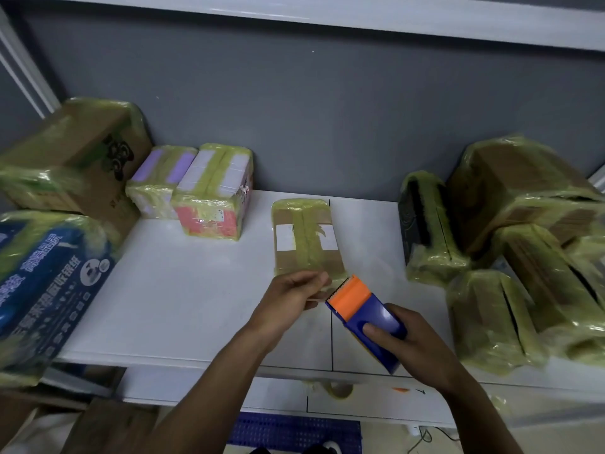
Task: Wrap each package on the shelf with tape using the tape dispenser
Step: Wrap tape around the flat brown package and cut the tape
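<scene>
Task is looking close to done: every package showing on the white smooth shelf point(196, 306) is already wearing glossy, wrinkled yellow-green translucent tape. The flat brown cardboard parcel with a white label point(306, 240) is lying mid-shelf, banded lengthwise and across, and it's the one being worked. The left grip point(294, 291) is curling fingers and thumb onto the parcel's near end, pinching it; tape tail or cardboard edge, can't tell. The right grip point(402, 339) is closing fully round the blue plastic tape dispenser with an orange serrated cutter point(363, 309), sitting just near-right of the parcel with the cutter facing it. Left of the parcel are sitting two small pink-and-white blocky bundles point(212, 191), a big brown carton point(75, 158) and a blue printed soft pack point(49, 290). Right of it, a black box point(425, 231) and stacked brown cartons point(523, 198). Probably remaining: cutting and smoothing this band.
</scene>
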Available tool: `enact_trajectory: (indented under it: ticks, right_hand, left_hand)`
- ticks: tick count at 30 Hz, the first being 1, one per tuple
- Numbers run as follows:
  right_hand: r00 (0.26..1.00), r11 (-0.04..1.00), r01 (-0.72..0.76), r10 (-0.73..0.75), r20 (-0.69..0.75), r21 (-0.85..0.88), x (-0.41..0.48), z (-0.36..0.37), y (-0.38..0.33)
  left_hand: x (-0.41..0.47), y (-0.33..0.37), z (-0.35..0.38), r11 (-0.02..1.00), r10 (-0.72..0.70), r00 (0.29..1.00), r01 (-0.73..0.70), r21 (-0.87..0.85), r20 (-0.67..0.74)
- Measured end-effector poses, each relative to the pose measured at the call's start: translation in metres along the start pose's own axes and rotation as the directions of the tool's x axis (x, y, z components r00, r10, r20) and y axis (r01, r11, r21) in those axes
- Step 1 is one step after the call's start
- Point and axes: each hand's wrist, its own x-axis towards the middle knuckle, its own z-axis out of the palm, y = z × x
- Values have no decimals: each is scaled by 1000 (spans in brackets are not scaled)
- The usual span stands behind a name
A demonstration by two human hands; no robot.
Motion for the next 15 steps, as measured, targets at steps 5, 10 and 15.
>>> enact_trajectory:
  ticks: [5, 10, 15]
  right_hand:
    - [999, 1000, -20, 21, 46, -20, -2, -1, -1]
    - [998, 999, -10, 13, 62, -38, -4, 1, 0]
    - [998, 999, 4, -1, 64, -42, -3, 1, -1]
  left_hand:
    - [-5, 3, -1, 999, -34, 997, 35, -16, 71]
    - [-5, 0, -5, 997, -62, 989, 55, 55, 132]
    - [-2, -4, -8, 991, 55, 995, -66, 118, 87]
